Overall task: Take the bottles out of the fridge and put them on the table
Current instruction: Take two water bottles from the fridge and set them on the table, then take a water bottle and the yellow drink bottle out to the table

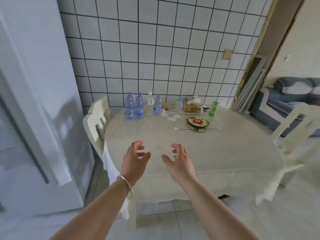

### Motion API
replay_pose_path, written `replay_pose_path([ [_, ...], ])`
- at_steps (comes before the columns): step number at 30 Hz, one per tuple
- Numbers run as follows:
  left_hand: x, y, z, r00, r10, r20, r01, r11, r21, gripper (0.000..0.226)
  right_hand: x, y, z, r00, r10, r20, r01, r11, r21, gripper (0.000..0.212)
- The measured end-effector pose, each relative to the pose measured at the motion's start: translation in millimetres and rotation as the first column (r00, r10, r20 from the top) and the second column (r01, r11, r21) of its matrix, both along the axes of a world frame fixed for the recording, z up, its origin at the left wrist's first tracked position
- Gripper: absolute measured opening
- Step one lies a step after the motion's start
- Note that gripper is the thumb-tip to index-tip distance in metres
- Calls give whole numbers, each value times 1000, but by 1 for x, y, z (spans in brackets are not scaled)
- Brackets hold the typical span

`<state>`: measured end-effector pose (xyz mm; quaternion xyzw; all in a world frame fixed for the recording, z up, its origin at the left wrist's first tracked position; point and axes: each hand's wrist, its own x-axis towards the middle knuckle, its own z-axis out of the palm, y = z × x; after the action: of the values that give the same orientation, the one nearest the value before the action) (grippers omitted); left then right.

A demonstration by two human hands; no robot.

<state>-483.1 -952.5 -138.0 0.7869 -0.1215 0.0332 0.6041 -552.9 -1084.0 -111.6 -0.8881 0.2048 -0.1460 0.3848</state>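
Observation:
Several clear plastic water bottles stand upright at the table's far left, by the tiled wall: two with purple labels (129, 106) (139, 106), a smaller one with a blue label (157, 105) and a white-capped one (150, 103) behind. The round table (225, 153) has a cream cloth. My left hand (136, 154), with a bangle on the wrist, and my right hand (178, 157) hover over the table's near edge, fingers spread and curled, nothing in them. The white fridge (34, 118) fills the left side, its door shut.
A green cup (213, 108), a tissue box (192, 106), a spray bottle (178, 103), round coasters (197, 122) and paper scraps lie at the far side of the table. White chairs stand at the left (97, 122) and right (294, 132). A blue sofa (285, 101) shows through the doorway.

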Motion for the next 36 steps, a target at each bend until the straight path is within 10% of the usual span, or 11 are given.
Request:
replay_pose_path([
  [23, -94, 302, 37, 824, 549, 140, -532, 834, -145, 28, -29, 304, 33, 768, 588, 254, -620, 782, 64, 30],
  [36, 53, 543, 75, 858, 488, 159, -475, 872, -118, 29, 113, 552, 69, 790, 460, 405, -540, 835, 107, 23],
])
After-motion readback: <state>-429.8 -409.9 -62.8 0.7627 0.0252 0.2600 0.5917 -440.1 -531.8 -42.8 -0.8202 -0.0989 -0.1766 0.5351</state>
